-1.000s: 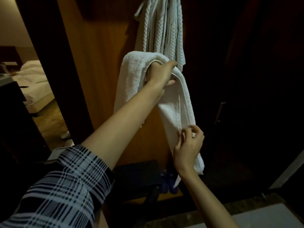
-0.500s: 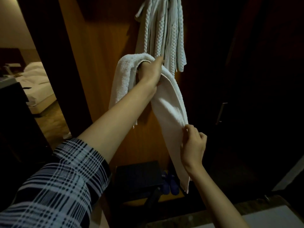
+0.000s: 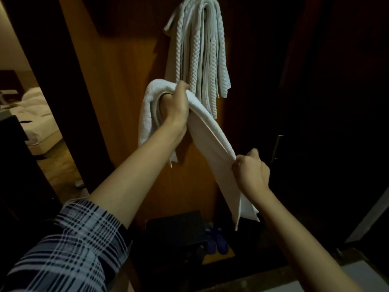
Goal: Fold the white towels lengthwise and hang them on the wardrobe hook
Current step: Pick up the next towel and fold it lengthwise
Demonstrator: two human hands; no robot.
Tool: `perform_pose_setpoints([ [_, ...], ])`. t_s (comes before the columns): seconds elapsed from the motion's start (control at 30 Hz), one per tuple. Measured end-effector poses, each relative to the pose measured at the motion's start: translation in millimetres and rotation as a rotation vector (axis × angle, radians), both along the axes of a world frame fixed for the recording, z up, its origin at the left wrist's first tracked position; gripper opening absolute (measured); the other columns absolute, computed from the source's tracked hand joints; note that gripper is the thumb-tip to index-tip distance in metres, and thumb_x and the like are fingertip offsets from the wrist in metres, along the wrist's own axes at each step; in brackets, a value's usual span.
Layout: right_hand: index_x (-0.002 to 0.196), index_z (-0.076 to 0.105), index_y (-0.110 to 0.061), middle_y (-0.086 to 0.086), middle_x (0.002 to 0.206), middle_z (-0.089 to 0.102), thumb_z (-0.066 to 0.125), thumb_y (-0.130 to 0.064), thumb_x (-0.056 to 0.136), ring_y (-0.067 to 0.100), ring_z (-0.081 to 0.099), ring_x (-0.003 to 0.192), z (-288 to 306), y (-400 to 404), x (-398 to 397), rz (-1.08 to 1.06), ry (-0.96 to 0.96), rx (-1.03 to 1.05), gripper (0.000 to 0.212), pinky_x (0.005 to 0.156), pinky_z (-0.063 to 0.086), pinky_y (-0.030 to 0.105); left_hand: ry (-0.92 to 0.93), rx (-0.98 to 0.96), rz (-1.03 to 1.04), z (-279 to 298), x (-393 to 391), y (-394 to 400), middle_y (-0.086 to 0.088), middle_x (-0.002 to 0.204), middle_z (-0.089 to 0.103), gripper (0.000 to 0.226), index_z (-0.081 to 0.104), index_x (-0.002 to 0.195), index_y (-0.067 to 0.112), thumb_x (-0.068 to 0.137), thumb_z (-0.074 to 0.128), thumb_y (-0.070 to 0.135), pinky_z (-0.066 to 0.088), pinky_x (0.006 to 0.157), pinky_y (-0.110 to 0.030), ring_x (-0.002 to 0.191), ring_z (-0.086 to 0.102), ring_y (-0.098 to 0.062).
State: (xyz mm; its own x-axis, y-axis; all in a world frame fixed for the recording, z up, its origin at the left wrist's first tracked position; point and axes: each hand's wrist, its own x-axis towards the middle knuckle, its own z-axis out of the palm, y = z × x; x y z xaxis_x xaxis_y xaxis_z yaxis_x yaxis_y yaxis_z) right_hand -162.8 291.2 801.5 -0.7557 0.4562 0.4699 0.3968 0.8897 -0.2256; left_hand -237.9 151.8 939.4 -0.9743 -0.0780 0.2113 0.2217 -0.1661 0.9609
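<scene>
A white towel (image 3: 212, 144) is draped over my left hand (image 3: 175, 106), which grips its folded top just below the hanging bundle. One end falls down on the left, and the other slants down to the right. My right hand (image 3: 251, 172) grips that right strip near its lower part and holds it taut. Above, several white woven-edged towels (image 3: 200, 51) hang against the wooden wardrobe panel (image 3: 126, 81). The hook itself is hidden by them.
A dark box (image 3: 176, 228) and a pair of blue slippers (image 3: 216, 241) sit on the wardrobe floor. A dark door with a metal handle (image 3: 276, 147) stands at right. A doorway at left shows a bed (image 3: 40, 114). A pale surface (image 3: 362, 277) lies at bottom right.
My left hand has shifted left and lower, away from under the hanging towels. My right hand has pulled the towel's right strip out to the right, so it now slants taut.
</scene>
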Motion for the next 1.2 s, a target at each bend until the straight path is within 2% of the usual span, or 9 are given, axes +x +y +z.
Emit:
perform_pose_setpoints([
  [0.07,0.102,0.055,-0.007,0.014,0.107,0.05,0.042,-0.012,0.095,0.031,0.057,0.071,8,8,-2,0.007,-0.073,-0.033,0.015,0.053,0.033,0.027,-0.004,0.0,-0.034,-1,-5,-2,0.006,0.079,0.056,0.019,0.058,0.076,0.022,0.087,0.051,0.037,0.038,0.063,-0.025,0.079,0.051,-0.008],
  [0.23,0.095,0.041,-0.007,0.018,0.093,0.054,0.046,-0.003,0.092,0.034,0.066,0.063,33,43,-10,0.157,-0.148,-0.609,0.007,0.051,0.055,0.038,-0.047,0.014,-0.044,1,-21,-8,-0.005,0.094,0.064,0.021,0.059,0.076,0.023,0.086,0.051,0.039,0.052,0.088,-0.043,0.098,0.061,-0.024],
  [0.37,0.074,0.037,-0.016,0.014,0.086,0.053,0.045,-0.012,0.097,0.036,0.067,0.075,62,57,-18,0.21,0.041,-0.718,0.025,0.059,0.053,0.041,-0.114,0.139,-0.035,16,-32,-14,-0.004,0.087,0.06,0.019,0.054,0.075,0.022,0.086,0.054,0.038,0.053,0.056,-0.026,0.08,0.06,-0.018],
  [0.43,0.074,0.04,-0.016,0.014,0.087,0.055,0.046,-0.016,0.098,0.038,0.066,0.086,79,64,-25,0.211,0.119,-0.685,0.024,0.064,0.051,0.041,-0.149,0.173,-0.034,29,-36,-19,-0.002,0.085,0.053,0.02,0.051,0.078,0.022,0.087,0.053,0.039,0.048,0.043,-0.021,0.076,0.053,-0.015],
  [0.53,0.092,0.054,-0.009,0.018,0.095,0.062,0.052,-0.017,0.095,0.036,0.063,0.092,109,72,-32,0.221,0.226,-0.542,0.008,0.085,0.051,0.049,-0.193,0.206,-0.037,46,-47,-27,-0.004,0.09,0.052,0.024,0.048,0.096,0.017,0.089,0.052,0.039,0.047,0.053,-0.03,0.077,0.052,-0.016],
  [0.63,0.098,0.06,-0.008,0.016,0.095,0.066,0.056,-0.016,0.093,0.033,0.064,0.091,140,77,-38,0.243,0.355,-0.49,0.011,0.086,0.05,0.048,-0.221,0.281,-0.01,57,-60,-30,-0.01,0.122,0.05,0.041,0.043,0.126,0.015,0.092,0.05,0.037,0.052,0.081,-0.042,0.103,0.052,-0.024],
  [0.73,0.099,0.061,-0.008,0.014,0.091,0.067,0.057,-0.016,0.093,0.031,0.064,0.089,167,84,-46,0.281,0.437,-0.433,0.011,0.085,0.051,0.047,-0.233,0.412,0.028,70,-64,-28,-0.013,0.149,0.024,0.058,0.028,0.143,0.016,0.093,0.051,0.033,0.04,0.101,-0.048,0.133,0.03,-0.036],
  [1.03,0.089,0.066,-0.007,0.015,0.088,0.067,0.06,-0.015,0.091,0.035,0.065,0.086,224,118,-69,0.32,0.557,-0.386,0.009,0.084,0.052,0.051,-0.187,0.667,-0.204,128,-65,-13,-0.018,0.131,0.037,0.046,0.035,0.128,0.012,0.092,0.055,0.033,0.05,0.076,-0.051,0.124,0.042,-0.04],
  [1.2,0.09,0.067,-0.008,0.017,0.09,0.068,0.059,-0.015,0.091,0.035,0.066,0.086,254,131,-80,0.321,0.58,-0.42,0.011,0.086,0.051,0.052,-0.191,0.767,-0.313,149,-79,-9,-0.025,0.133,0.042,0.04,0.035,0.125,0.012,0.096,0.049,0.035,0.05,0.084,-0.055,0.122,0.047,-0.044],
])
